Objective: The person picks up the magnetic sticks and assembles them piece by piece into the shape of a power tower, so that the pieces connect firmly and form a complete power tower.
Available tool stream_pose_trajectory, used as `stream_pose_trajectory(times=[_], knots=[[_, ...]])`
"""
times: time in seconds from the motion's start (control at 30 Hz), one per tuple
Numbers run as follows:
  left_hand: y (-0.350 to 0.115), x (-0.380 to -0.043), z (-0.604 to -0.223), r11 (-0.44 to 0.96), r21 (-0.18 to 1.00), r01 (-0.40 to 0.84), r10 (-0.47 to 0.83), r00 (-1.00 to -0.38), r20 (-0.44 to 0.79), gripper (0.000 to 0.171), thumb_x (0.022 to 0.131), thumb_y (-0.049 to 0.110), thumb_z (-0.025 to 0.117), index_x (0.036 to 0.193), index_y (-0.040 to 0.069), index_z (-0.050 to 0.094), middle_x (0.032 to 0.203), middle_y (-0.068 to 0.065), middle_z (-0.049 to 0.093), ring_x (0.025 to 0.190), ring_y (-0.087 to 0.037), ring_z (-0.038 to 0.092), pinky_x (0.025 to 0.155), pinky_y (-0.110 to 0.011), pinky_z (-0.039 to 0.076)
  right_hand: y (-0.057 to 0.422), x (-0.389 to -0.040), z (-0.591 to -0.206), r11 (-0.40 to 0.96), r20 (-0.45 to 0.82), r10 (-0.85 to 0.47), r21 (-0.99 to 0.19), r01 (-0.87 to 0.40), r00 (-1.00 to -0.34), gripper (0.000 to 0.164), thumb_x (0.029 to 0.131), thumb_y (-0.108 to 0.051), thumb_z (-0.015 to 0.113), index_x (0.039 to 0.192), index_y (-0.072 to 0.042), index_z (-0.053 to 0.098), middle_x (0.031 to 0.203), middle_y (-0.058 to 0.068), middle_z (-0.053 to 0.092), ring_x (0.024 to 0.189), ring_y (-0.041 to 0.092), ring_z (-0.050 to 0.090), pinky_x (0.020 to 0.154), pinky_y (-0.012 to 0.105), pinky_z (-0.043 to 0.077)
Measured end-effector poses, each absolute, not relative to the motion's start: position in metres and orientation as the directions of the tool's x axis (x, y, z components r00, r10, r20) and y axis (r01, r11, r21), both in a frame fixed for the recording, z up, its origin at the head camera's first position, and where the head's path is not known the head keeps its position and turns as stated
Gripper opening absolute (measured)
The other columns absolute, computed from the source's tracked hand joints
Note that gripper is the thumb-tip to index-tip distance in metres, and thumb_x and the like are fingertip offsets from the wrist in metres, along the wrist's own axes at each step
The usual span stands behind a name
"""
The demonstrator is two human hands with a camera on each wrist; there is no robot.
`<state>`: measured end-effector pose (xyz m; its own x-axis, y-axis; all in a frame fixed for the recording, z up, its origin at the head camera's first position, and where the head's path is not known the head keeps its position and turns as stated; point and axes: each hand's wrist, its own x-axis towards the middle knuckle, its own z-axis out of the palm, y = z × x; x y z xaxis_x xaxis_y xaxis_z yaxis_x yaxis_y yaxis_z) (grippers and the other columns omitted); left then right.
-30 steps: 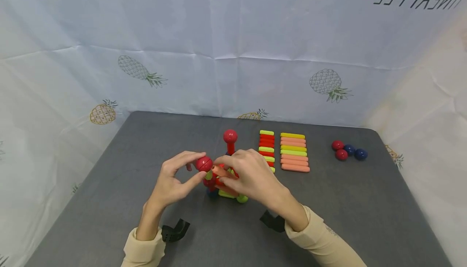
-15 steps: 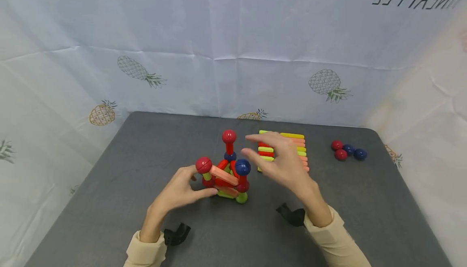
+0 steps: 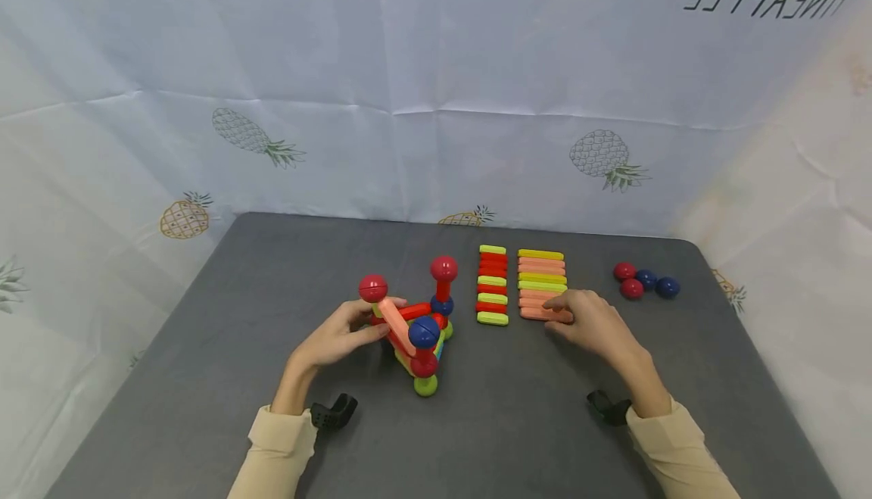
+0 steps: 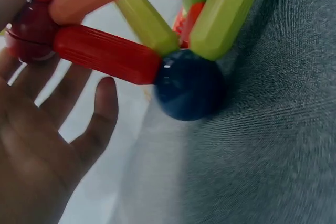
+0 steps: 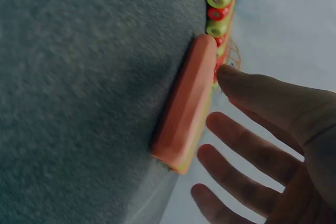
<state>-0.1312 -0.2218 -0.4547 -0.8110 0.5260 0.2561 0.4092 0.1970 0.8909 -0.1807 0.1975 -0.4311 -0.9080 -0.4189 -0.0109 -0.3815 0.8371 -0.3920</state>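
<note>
My left hand (image 3: 338, 338) grips a toy frame of coloured balls and rods (image 3: 397, 326) at its left side. In the left wrist view, its thumb and fingers lie around a red ball (image 4: 31, 31), and a dark blue ball (image 4: 189, 85) sits low on the frame. A salmon rod slopes across the frame's top, between a red ball (image 3: 372, 288) and a blue ball (image 3: 424, 332). My right hand (image 3: 599, 325) is at the near end of the rod rows, fingers spread beside the nearest salmon rod (image 5: 186, 106), which lies on the table.
Short red and lime rods (image 3: 493, 289) lie in a column beside a column of longer salmon, yellow and lime rods (image 3: 542, 279). Several red and blue balls (image 3: 632, 288) rest farther right on the grey table (image 3: 518, 423). A pineapple-print cloth (image 3: 422, 158) hangs behind.
My right hand has left the frame and moved right to the longer rods. The frame has turned, its blue-topped corner swinging nearer, while my left hand has taken hold of its left side.
</note>
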Motion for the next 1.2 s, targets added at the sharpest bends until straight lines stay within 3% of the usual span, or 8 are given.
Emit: stream_pose_trajectory(times=[0.1,0.27,0.4,0.53,0.73,0.87,1.03,1.2], knots=[[-0.22,-0.138,-0.459,0.203,0.9,0.386,0.466,-0.847,0.258,0.043,0.099,0.005,0.061,0.141,-0.001,0.053,0.134,-0.024,0.061,0.113,-0.005,0.062,0.093,-0.029,0.056,0.195,-0.181,-0.437,0.845,-0.04,-0.426,-0.375,-0.382,-0.904,0.032,0.083,-0.014,0.084,0.113,-0.004,0.077,0.111,0.014,0.077,0.098,0.028,0.071,0.085,0.051,0.059],[-0.21,-0.139,-0.461,0.372,0.869,0.327,0.149,-0.945,0.291,0.03,0.096,0.011,0.07,0.126,0.008,0.065,0.114,-0.013,0.071,0.099,-0.001,0.062,0.08,-0.027,0.055,0.189,-0.181,-0.443,0.861,-0.039,-0.407,-0.349,-0.369,-0.913,0.034,0.082,-0.013,0.085,0.113,-0.003,0.076,0.109,0.013,0.075,0.096,0.029,0.068,0.083,0.051,0.059],[-0.204,-0.13,-0.458,0.392,0.843,0.37,-0.003,-0.915,0.403,0.019,0.092,0.004,0.072,0.11,0.004,0.07,0.099,-0.013,0.072,0.089,0.0,0.063,0.068,-0.024,0.052,0.184,-0.183,-0.448,0.863,-0.041,-0.401,-0.351,-0.363,-0.915,0.027,0.082,-0.01,0.085,0.108,-0.008,0.076,0.099,0.007,0.073,0.083,0.02,0.061,0.07,0.041,0.055],[-0.204,-0.109,-0.449,0.405,0.807,0.429,0.073,-0.895,0.44,0.038,0.083,-0.002,0.067,0.121,0.001,0.063,0.104,-0.016,0.07,0.093,-0.017,0.065,0.069,-0.029,0.051,0.183,-0.184,-0.451,0.853,-0.026,-0.402,-0.374,-0.364,-0.915,0.018,0.086,-0.012,0.082,0.103,-0.01,0.077,0.088,0.002,0.073,0.071,0.014,0.055,0.063,0.032,0.048],[-0.187,-0.086,-0.44,0.599,0.726,0.339,0.173,-0.939,0.296,0.087,0.084,0.038,0.08,0.156,0.014,0.038,0.114,0.0,0.07,0.1,-0.017,0.066,0.079,-0.038,0.056,0.186,-0.183,-0.44,0.809,0.07,-0.418,-0.424,-0.407,-0.906,0.026,0.089,-0.01,0.078,0.113,-0.001,0.075,0.079,0.003,0.07,0.064,0.011,0.053,0.061,0.027,0.048],[-0.176,-0.087,-0.441,0.569,0.736,0.367,0.172,-0.928,0.329,0.075,0.085,0.033,0.082,0.15,0.016,0.048,0.097,0.006,0.074,0.086,-0.01,0.068,0.072,-0.032,0.058,0.183,-0.18,-0.425,0.741,0.205,-0.441,-0.467,-0.483,-0.874,0.026,0.089,-0.008,0.078,0.114,-0.001,0.073,0.087,0.006,0.073,0.071,0.014,0.062,0.064,0.027,0.054],[-0.183,-0.088,-0.442,0.526,0.756,0.389,0.186,-0.92,0.344,0.069,0.086,0.021,0.08,0.148,0.009,0.052,0.097,0.002,0.077,0.083,-0.006,0.068,0.067,-0.027,0.057,0.167,-0.168,-0.393,0.62,0.351,-0.422,-0.561,-0.549,-0.836,0.029,0.092,-0.017,0.077,0.12,-0.011,0.072,0.099,0.002,0.077,0.076,0.01,0.072,0.07,0.024,0.06],[-0.197,-0.089,-0.439,0.506,0.772,0.384,0.27,-0.921,0.281,0.029,0.089,0.018,0.077,0.116,0.009,0.069,0.098,-0.001,0.076,0.085,-0.005,0.064,0.07,-0.028,0.056,0.138,-0.15,-0.35,0.468,0.475,-0.438,-0.604,-0.645,-0.763,0.037,0.089,-0.007,0.078,0.125,-0.011,0.068,0.099,-0.001,0.075,0.082,0.004,0.07,0.082,0.019,0.059]])
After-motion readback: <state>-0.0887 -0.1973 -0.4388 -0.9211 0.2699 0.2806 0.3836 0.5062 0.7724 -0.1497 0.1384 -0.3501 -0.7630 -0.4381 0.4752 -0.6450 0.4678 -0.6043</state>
